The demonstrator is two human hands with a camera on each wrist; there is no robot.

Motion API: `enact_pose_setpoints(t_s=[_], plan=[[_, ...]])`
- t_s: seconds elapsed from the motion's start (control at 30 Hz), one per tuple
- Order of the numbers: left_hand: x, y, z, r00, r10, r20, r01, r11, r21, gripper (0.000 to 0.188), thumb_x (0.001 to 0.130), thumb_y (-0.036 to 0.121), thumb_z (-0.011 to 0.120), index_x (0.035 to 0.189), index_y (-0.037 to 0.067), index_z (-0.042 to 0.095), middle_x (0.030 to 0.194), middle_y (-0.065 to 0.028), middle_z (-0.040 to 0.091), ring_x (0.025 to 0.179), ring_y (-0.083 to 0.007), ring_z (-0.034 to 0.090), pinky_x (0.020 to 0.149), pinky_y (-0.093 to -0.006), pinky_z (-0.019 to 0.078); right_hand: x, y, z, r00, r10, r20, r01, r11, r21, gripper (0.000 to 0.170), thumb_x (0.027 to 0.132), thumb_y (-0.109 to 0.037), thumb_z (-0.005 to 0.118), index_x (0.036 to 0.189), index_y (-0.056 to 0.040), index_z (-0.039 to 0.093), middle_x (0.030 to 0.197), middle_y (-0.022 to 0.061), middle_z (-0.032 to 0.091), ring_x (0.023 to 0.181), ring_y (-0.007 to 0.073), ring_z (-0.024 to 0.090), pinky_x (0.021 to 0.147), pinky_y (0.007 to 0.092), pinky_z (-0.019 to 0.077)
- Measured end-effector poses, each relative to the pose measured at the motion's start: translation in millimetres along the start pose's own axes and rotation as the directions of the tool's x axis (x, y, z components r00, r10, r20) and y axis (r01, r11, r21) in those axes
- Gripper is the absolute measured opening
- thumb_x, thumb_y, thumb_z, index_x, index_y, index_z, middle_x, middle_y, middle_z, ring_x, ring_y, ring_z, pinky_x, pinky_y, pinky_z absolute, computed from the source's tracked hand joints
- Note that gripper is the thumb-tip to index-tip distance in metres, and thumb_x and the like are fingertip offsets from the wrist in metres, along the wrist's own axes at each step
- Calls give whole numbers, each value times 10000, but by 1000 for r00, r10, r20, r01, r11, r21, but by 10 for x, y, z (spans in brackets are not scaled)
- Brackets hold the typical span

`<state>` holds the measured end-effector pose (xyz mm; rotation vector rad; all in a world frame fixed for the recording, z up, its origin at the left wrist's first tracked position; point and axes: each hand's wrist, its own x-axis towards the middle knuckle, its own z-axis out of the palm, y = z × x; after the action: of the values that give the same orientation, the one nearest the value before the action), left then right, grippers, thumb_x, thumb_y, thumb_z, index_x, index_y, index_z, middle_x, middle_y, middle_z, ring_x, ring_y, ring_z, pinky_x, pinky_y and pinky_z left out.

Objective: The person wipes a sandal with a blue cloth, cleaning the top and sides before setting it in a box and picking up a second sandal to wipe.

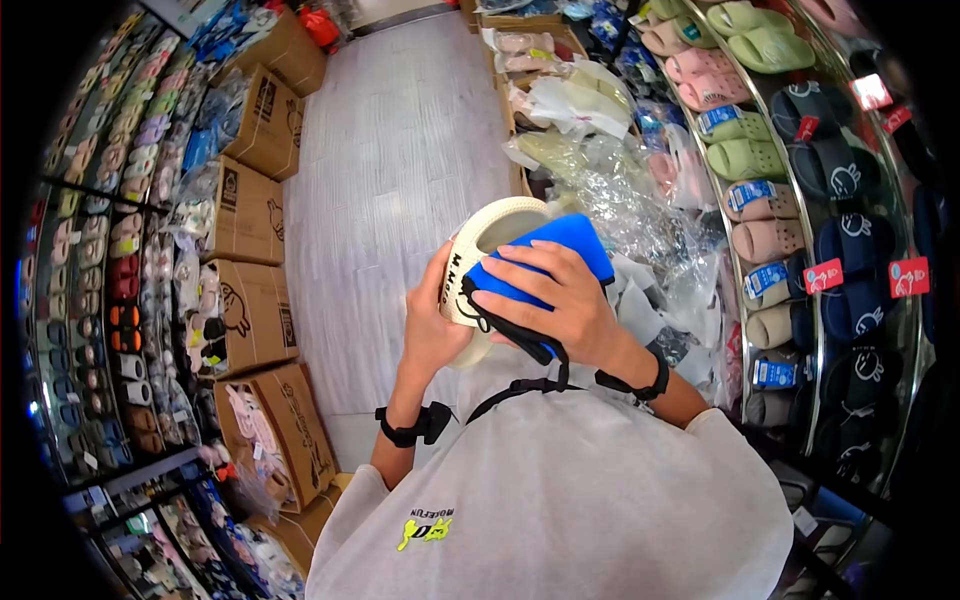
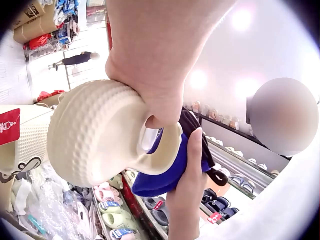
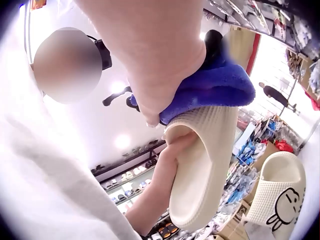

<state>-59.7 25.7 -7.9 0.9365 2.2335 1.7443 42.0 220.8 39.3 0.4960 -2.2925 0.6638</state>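
Observation:
My left hand point(image 1: 432, 325) grips a cream slide slipper point(image 1: 468, 248) with black lettering, held up in front of the chest. In the right wrist view, left fingers reach into its foot opening. My right hand point(image 1: 570, 310) holds a blue plush cloth point(image 1: 592, 245) with a black part and a cord loop, pressed against the slipper's band. In the left wrist view its thumb lies along the cloth. A matching slipper point(image 3: 280, 192) with a black line-drawn rabbit hangs close by, and a red tag point(image 2: 9, 126) shows on it in the left wrist view.
Racks of slippers point(image 1: 765, 180) stand at right, and more shelves point(image 1: 110, 250) line the left. Cardboard boxes point(image 1: 250, 210) run along the left of the grey floor point(image 1: 400, 130). Plastic-wrapped slippers point(image 1: 590, 165) pile up at right. A distant person point(image 3: 277, 95) is in the aisle.

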Motion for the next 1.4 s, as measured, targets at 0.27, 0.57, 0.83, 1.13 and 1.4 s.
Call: enact_pose_setpoints(t_s=[0.27,0.57,0.83,1.13,1.4], plan=[[362,-110,172,983,13,184,4,996,-89,757,835,-16,777,1551,-24,530,1386,-215,734,1273,-266,724,1078,-375,553,-94,48,-66,965,246,-90,-252,965,-71,474,865,-317,850,1311,-174,774,1421,83,700,1301,298,655,1091,504,515],[779,-146,400,910,25,413,29,992,-122,770,838,-12,786,1563,-15,526,1376,-196,739,1260,-234,719,1078,-357,543,-256,214,-193,893,423,-154,-440,893,-98,490,902,-331,816,1350,-144,751,1414,96,699,1312,317,644,1125,495,484],[1224,-184,641,820,48,571,55,985,-161,748,827,-29,778,1535,-39,538,1334,-177,741,1226,-225,717,1060,-359,547,-270,256,-154,800,506,-321,-583,783,-218,542,853,-306,863,1347,-113,751,1385,127,709,1283,343,658,1103,505,502],[1698,-338,823,673,162,722,54,962,-266,785,802,-39,814,1538,-43,542,1325,-197,762,1206,-220,741,1031,-346,566,-251,317,-302,704,616,-353,-707,654,-269,585,843,-310,873,1377,-115,734,1402,120,698,1262,350,671,1068,493,530],[1972,-320,1000,466,232,854,128,937,-325,791,827,-101,726,1580,-74,485,1462,-179,656,1340,-221,638,1141,-353,494,-190,40,-370,559,674,-483,-829,458,-321,592,861,-301,874,1409,-134,725,1424,116,695,1271,354,661,1086,495,513]])
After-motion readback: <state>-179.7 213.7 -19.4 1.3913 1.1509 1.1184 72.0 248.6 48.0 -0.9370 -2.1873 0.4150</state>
